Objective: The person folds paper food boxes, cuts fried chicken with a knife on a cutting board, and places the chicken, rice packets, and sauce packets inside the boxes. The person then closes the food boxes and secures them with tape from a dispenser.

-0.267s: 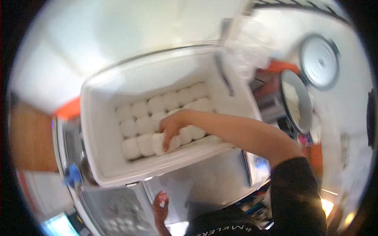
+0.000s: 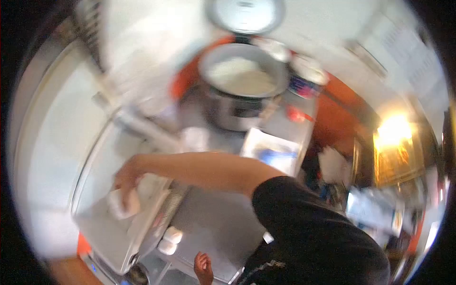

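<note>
My right hand (image 2: 128,178) is closed on a white rounded piece (image 2: 124,203), inside or just above the white box (image 2: 97,228) at the left; blur hides the exact depth. Two similar white pieces (image 2: 170,240) lie beside the box at the edge of the grey metal surface (image 2: 213,228). Near the bottom, my left hand (image 2: 204,267) has its fingers curled in, with nothing visible in them. The rows of white pieces in the box are out of sight now.
An open round cooker (image 2: 242,80) with white contents stands beyond my arm, its lid (image 2: 246,12) raised. Right of it are a white-topped tub (image 2: 306,78) and a white tray (image 2: 270,149) with something blue. A bright lamp (image 2: 395,130) glows at the right.
The view has swung right, so the box shows farther left and the cooker nearer the middle. My right hand has lifted a white piece from the rows. My left hand's fingers have curled.
</note>
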Action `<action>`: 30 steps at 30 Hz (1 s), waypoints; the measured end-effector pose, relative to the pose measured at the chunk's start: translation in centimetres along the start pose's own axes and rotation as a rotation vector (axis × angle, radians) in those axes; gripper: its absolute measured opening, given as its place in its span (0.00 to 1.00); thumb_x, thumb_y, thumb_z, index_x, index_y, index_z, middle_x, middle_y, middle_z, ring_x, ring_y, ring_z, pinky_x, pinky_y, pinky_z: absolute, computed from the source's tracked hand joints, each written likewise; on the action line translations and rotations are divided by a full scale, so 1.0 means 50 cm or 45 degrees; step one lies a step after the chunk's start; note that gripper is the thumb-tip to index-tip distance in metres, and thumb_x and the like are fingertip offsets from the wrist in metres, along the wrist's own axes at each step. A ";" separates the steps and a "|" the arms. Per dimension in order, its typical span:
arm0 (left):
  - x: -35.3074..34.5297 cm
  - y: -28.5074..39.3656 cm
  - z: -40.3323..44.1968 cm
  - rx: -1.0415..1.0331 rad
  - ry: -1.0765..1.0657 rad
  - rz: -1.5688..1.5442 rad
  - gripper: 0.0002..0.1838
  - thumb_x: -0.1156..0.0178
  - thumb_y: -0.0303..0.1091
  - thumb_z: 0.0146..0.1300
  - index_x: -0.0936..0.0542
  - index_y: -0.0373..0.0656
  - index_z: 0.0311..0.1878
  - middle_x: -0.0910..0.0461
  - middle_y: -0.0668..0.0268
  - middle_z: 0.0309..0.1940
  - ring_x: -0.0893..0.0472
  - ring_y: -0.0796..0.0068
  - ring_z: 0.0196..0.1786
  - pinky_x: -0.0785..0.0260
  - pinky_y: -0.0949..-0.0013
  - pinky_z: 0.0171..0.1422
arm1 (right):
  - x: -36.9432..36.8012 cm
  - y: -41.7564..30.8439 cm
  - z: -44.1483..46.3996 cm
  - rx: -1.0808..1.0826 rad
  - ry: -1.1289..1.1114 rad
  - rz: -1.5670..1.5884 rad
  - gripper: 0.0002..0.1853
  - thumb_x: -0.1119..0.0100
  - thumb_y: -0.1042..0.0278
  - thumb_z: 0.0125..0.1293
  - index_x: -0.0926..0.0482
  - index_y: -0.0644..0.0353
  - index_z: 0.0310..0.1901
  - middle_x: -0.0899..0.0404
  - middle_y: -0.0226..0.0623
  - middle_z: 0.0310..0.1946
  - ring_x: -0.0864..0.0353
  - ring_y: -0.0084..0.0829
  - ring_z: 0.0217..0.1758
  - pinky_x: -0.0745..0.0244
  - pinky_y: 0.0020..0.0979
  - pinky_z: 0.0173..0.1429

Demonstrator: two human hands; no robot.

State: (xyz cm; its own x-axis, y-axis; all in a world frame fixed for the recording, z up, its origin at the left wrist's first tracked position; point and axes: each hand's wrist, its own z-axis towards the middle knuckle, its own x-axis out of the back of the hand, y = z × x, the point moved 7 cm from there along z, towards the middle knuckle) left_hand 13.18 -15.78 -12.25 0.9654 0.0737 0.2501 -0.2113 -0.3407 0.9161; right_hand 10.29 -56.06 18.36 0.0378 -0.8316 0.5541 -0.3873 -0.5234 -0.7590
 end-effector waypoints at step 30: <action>-1.631 0.161 -0.847 0.151 -1.739 0.374 0.26 0.24 0.42 0.64 0.20 0.41 0.60 0.15 0.64 0.47 0.14 0.69 0.44 0.19 0.64 0.44 | -2.074 0.026 -1.902 -1.274 2.668 1.688 0.39 0.19 0.41 0.54 0.17 0.66 0.58 0.13 0.42 0.46 0.12 0.31 0.44 0.17 0.32 0.40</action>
State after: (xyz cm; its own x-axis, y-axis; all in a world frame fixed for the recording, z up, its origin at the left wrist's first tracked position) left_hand -73.73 15.17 -12.02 0.2874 -0.9482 -0.1357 -0.4812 -0.2654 0.8355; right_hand -81.72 47.16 -7.59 -0.5445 0.8262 0.1447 0.3879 0.4010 -0.8299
